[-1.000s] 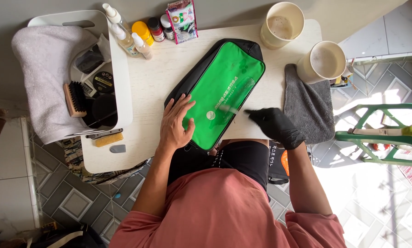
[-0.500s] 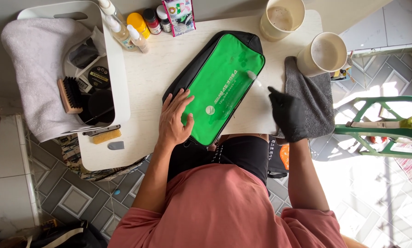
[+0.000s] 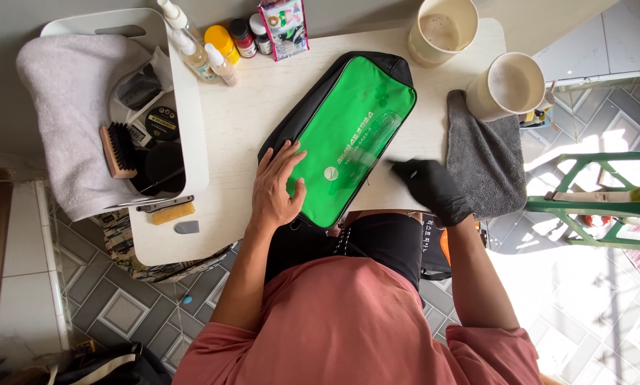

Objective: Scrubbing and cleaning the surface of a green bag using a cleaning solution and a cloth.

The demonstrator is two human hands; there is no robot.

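A green and black flat bag (image 3: pixel 348 135) lies slantwise on the white table (image 3: pixel 241 135). My left hand (image 3: pixel 277 187), bare, presses flat on the bag's lower left corner with its fingers spread. At the bag's right edge, my right hand (image 3: pixel 433 189) wears a black glove. It is closed on a thin pale tool (image 3: pixel 368 155), blurred, which reaches over the green panel.
A grey cloth (image 3: pixel 480 157) lies right of the bag, below two cream cups (image 3: pixel 509 84) of murky liquid. Bottles (image 3: pixel 216 46) and a packet stand at the table's back. A white bin (image 3: pixel 191 128) with a towel, brushes and tins sits left. A green chair (image 3: pixel 598 203) stands right.
My gloved right hand swung right to the grey cloth, then came back to the bag's right edge. The left hand stayed flat on the bag.
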